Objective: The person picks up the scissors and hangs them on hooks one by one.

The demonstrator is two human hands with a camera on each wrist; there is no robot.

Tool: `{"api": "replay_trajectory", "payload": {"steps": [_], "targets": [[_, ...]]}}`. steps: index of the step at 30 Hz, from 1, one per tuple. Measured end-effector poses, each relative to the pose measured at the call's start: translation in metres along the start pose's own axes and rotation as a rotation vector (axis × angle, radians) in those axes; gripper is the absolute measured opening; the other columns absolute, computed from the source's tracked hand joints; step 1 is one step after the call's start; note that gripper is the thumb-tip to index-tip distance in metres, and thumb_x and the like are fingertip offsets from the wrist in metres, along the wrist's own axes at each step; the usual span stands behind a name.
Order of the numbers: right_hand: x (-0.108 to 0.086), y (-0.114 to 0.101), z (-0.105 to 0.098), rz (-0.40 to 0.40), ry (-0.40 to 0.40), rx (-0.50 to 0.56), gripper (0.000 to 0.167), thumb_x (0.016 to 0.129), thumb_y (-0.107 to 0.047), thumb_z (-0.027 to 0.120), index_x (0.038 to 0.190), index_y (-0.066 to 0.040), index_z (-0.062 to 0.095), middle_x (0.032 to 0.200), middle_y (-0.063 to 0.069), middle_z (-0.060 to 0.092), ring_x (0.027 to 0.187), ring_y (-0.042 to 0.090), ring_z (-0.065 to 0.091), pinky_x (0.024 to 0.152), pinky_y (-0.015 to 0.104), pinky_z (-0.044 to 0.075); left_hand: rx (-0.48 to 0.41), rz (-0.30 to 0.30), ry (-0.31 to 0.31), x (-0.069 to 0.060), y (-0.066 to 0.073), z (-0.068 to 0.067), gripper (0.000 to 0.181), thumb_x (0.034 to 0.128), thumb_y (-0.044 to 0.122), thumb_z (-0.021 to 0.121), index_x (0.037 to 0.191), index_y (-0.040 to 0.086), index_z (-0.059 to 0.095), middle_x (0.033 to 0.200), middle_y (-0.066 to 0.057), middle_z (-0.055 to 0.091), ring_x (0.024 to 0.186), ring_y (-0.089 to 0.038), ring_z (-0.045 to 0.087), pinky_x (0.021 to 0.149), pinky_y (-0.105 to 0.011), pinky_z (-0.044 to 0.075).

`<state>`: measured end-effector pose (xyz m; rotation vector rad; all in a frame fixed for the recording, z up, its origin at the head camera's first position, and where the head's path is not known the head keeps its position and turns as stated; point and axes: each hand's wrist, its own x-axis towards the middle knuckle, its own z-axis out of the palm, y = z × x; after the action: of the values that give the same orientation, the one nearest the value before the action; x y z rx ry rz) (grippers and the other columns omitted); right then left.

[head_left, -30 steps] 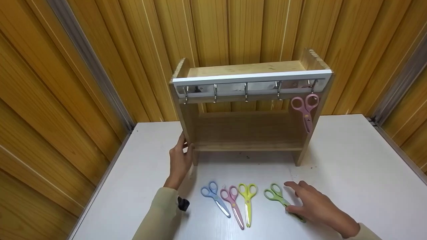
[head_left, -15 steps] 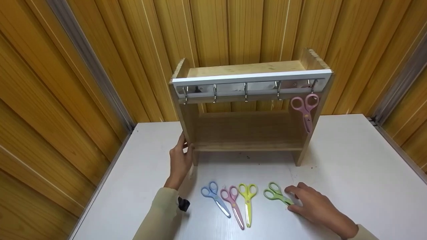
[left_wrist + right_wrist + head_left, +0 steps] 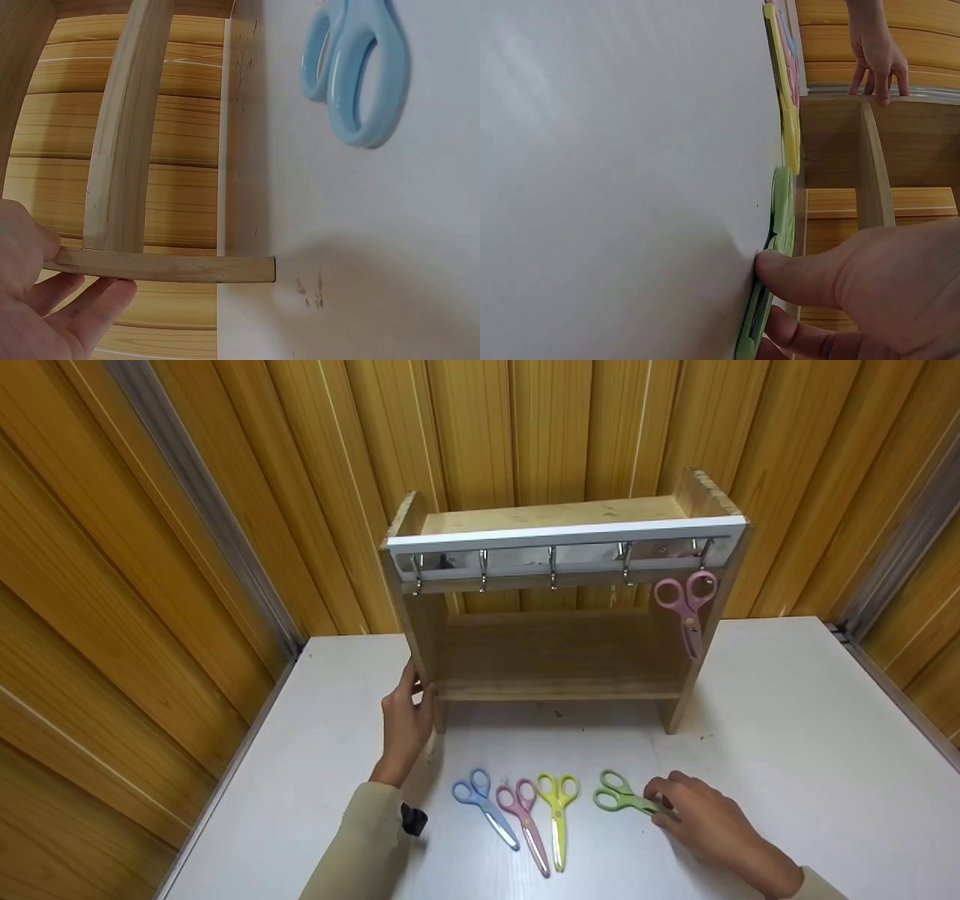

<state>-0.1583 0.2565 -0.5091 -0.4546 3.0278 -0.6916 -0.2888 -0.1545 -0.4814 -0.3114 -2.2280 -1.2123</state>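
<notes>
My left hand (image 3: 403, 724) grips the left side panel of a wooden shelf rack (image 3: 559, 690); in the left wrist view the thumb lies on one face and the fingers on the other. My right hand (image 3: 701, 819) pinches the blade part of the green scissors (image 3: 621, 793), whose handle loops point left toward the rack's middle. The right wrist view has the thumb on one side of the green scissors (image 3: 781, 206) and fingers on the other. Pink scissors (image 3: 686, 604) hang from the rightmost hook of the hook rail (image 3: 517, 556) on the rack.
Blue scissors (image 3: 484, 806), a second pink pair (image 3: 523, 817) and yellow scissors (image 3: 557, 814) lie side by side on the white table (image 3: 315, 802), left of the green pair. The other hooks carry nothing. Wood-patterned panels (image 3: 551, 427) stand behind the table and at its sides.
My right hand's fingers have closed onto the green scissors, which turned slightly so their blades point more to the right. The left hand and the rack have stayed put.
</notes>
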Motion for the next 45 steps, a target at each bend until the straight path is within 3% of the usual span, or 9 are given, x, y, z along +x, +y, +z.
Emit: {"api": "replay_trajectory", "payload": {"steps": [18, 27, 36, 45], "targets": [[0.005, -0.002, 0.000, 0.057, -0.034, 0.014, 0.024, 0.081, -0.006, 0.084, 0.098, -0.019, 0.074, 0.081, -0.008, 0.058, 0.077, 0.010, 0.055, 0.061, 0.035, 0.050, -0.017, -0.024, -0.014, 0.000, 0.000, 0.001, 0.062, 0.0994, 0.000, 0.064, 0.156, 0.012, 0.043, 0.135, -0.015, 0.066, 0.107, -0.030, 0.072, 0.081, -0.035, 0.063], [0.006, -0.001, -0.007, -0.021, -0.001, -0.007, 0.018, 0.077, -0.007, 0.087, 0.087, -0.017, 0.076, 0.077, -0.009, 0.055, 0.071, 0.006, 0.051, 0.057, 0.027, 0.046, -0.029, 0.003, 0.005, -0.001, 0.000, 0.001, 0.062, 0.0985, -0.002, 0.065, 0.155, 0.008, 0.044, 0.131, -0.018, 0.068, 0.105, -0.034, 0.072, 0.077, -0.041, 0.064], [0.010, -0.006, -0.018, -0.020, -0.043, -0.053, 0.024, 0.077, 0.001, 0.081, 0.077, -0.021, 0.071, 0.076, -0.012, 0.058, 0.071, 0.007, 0.050, 0.056, 0.031, 0.046, -0.031, -0.017, -0.011, 0.001, 0.002, 0.001, 0.062, 0.0991, -0.002, 0.064, 0.156, 0.011, 0.043, 0.135, -0.017, 0.066, 0.108, -0.032, 0.071, 0.081, -0.040, 0.063], [0.010, -0.008, -0.037, -0.160, -0.004, -0.090, 0.026, 0.077, 0.000, 0.080, 0.077, -0.023, 0.068, 0.078, -0.016, 0.057, 0.070, 0.004, 0.048, 0.054, 0.026, 0.042, -0.023, -0.053, -0.032, 0.001, 0.002, 0.001, 0.066, 0.1003, 0.001, 0.064, 0.159, 0.016, 0.038, 0.142, -0.012, 0.062, 0.112, -0.030, 0.070, 0.085, -0.040, 0.062]]}}
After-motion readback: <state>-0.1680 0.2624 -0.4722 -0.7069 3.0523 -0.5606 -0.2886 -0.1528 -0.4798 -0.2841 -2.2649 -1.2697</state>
